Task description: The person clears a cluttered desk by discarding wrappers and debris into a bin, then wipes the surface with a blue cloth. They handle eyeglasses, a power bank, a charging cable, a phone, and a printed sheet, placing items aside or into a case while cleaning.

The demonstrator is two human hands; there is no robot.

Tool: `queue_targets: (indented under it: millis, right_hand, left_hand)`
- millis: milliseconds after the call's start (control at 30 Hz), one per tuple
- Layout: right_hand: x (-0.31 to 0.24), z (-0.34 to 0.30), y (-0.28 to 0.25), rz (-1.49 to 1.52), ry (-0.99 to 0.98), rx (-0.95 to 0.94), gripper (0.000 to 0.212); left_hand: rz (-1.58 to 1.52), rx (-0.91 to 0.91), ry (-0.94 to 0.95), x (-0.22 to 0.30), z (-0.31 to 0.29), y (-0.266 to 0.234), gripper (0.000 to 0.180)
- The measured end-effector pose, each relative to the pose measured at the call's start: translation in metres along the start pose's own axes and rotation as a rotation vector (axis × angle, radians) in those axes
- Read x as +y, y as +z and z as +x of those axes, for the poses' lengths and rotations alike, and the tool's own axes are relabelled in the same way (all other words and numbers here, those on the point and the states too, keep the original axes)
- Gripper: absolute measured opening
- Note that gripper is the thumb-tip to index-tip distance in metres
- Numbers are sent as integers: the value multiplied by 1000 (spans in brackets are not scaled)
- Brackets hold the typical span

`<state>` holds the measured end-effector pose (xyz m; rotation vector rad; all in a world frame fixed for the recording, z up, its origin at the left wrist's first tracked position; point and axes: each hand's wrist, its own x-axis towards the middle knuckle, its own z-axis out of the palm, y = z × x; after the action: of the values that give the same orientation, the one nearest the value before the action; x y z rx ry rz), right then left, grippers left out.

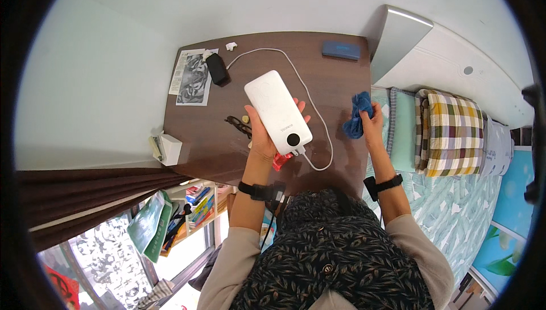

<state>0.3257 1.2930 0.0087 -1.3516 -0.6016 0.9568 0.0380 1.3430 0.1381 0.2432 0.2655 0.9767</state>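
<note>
My left hand [263,136] is closed around a white power bank [277,108], held tilted above the brown table [227,156]. Its fingertips show past the power bank's right edge. A white cable [310,96] is plugged into the power bank's lower end and loops over the table to a black block [217,70]. At the table's right edge, my right hand [372,125] grips a crumpled blue cloth [358,115]. Just left of my left hand lie dark-framed glasses [239,125]. Something red [280,161] shows below the power bank, partly hidden.
A blue case [341,50] sits at the table's back right, a printed sheet [193,79] at the back left. White crumpled paper [231,46] lies near the far edge. A white box [169,149] stands at the left edge. To the right is a bed with a folded plaid quilt [455,133].
</note>
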Motion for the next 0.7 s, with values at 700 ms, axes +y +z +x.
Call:
queue_targets:
  millis: [700]
  right_hand:
    - [-133,-139,78,-843,-874,-868,64]
  left_hand:
    - [210,239,48,-69,-33,12,72]
